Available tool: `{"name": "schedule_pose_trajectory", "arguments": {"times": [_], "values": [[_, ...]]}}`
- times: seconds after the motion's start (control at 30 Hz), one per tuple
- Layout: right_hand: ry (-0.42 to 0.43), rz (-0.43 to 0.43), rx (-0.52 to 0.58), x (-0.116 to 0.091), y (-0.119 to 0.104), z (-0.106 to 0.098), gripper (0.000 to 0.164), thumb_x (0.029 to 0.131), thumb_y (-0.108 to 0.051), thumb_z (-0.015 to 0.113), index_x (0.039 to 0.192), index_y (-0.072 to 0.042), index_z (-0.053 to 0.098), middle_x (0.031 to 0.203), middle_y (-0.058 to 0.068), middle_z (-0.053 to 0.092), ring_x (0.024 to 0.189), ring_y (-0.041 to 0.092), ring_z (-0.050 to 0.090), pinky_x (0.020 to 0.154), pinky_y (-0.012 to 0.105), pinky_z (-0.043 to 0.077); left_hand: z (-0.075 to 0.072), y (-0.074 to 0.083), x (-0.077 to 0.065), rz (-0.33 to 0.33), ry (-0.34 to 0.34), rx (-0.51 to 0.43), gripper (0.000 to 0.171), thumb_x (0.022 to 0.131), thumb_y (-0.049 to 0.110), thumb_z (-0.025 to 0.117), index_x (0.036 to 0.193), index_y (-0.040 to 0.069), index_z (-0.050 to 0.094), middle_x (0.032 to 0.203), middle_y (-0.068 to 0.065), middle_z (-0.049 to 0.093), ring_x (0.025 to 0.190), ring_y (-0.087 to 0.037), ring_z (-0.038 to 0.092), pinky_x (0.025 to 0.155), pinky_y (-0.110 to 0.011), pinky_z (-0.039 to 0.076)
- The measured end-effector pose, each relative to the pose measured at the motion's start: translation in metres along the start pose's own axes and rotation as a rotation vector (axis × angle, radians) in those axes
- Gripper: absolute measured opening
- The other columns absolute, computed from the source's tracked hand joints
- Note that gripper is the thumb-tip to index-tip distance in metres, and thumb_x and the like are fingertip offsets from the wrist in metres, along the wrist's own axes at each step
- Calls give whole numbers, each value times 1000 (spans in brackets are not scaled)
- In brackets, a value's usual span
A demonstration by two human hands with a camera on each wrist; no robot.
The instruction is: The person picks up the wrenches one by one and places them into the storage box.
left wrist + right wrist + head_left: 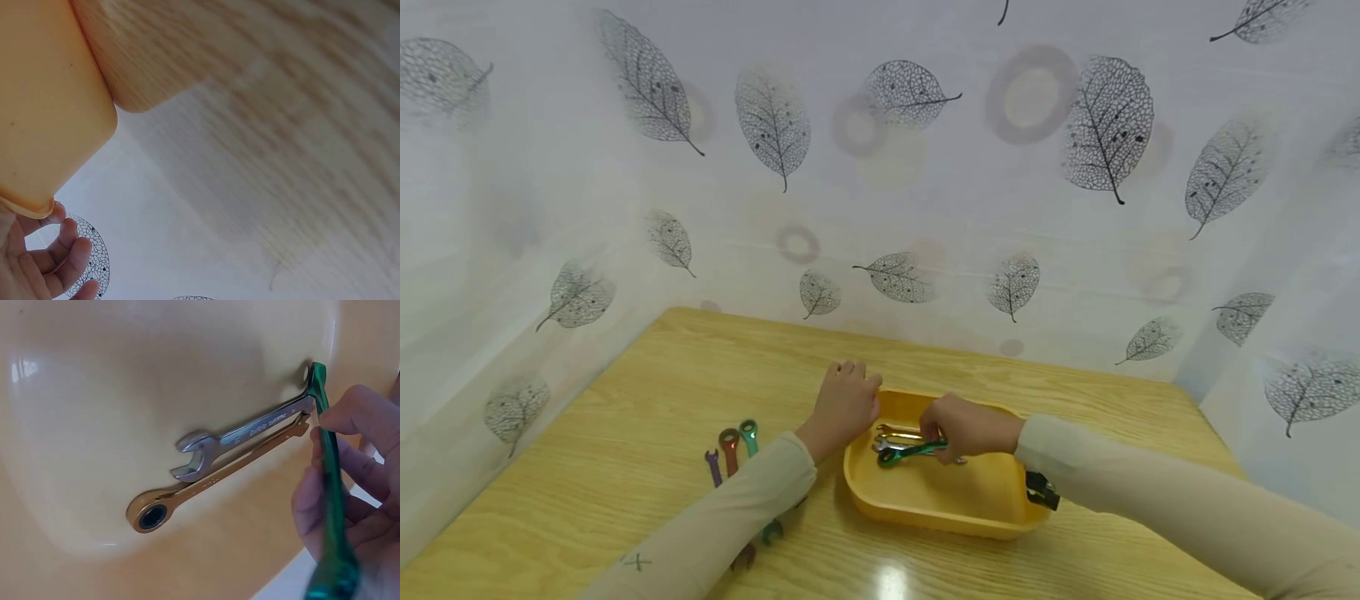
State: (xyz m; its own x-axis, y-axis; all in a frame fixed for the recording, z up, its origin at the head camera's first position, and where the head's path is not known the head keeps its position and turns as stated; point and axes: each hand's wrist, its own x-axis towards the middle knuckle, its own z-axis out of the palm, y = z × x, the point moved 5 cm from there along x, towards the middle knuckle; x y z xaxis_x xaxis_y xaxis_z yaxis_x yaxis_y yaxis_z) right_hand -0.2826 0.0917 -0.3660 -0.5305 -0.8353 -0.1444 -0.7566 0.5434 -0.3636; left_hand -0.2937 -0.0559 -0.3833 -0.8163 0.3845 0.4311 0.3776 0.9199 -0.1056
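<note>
The right hand (966, 427) pinches a shiny green ratchet wrench (332, 481) between thumb and fingers, low over the inside of a yellow plastic basin (936, 521). Beneath it, a silver wrench (259, 427) and a gold ratchet wrench (228, 470) lie side by side on the basin floor. In the right wrist view, one end of the green wrench overlaps the silver one. At the basin's left far corner, the left hand (842, 406) grips the rim, its fingers (74, 259) curled at the lip.
Left of the basin, a purple wrench (713, 468), a red ratchet wrench (730, 454) and a teal ratchet wrench (749, 437) lie on the wooden table (625, 433), partly covered by the left sleeve. A small black object (1041, 490) shows below the right sleeve. Leaf-patterned cloth (925, 183) surrounds the table.
</note>
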Motion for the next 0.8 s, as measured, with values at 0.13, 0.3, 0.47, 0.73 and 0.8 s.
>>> {"name": "schedule_pose_trajectory", "arguments": {"times": [0.13,0.3,0.47,0.73,0.8], "values": [[-7,-2,0,0,2,1,11,69,0,73,77,-7,68,67,-3,63,57,-2,47,55,15,44,0,0,0,-2,-1,-6,12,84,23,62,91,14,65,86,-7,60,85,-24,57,81,-40,46],[-34,27,32,-1,4,3,13,71,1,74,81,-6,71,74,0,68,62,4,57,58,16,48,1,0,0,0,-5,-7,12,84,23,61,91,14,65,87,-7,61,86,-24,58,82,-40,46],[-49,46,38,-2,5,4,15,70,2,74,82,-6,71,76,1,69,66,6,59,60,17,48,-2,0,1,-2,-10,-2,12,84,24,61,91,14,64,87,-6,61,86,-23,58,82,-40,47],[-65,46,15,0,8,8,14,67,3,74,75,-7,68,67,0,63,57,0,43,56,16,42,0,0,1,2,-8,-1,12,84,24,61,90,14,64,87,-6,61,86,-24,58,82,-40,46],[-64,42,16,0,8,10,14,67,3,75,74,-6,68,66,1,63,57,1,41,55,16,41,1,0,1,2,-13,-1,13,84,24,61,91,14,64,87,-6,61,87,-24,58,83,-40,46]]}}
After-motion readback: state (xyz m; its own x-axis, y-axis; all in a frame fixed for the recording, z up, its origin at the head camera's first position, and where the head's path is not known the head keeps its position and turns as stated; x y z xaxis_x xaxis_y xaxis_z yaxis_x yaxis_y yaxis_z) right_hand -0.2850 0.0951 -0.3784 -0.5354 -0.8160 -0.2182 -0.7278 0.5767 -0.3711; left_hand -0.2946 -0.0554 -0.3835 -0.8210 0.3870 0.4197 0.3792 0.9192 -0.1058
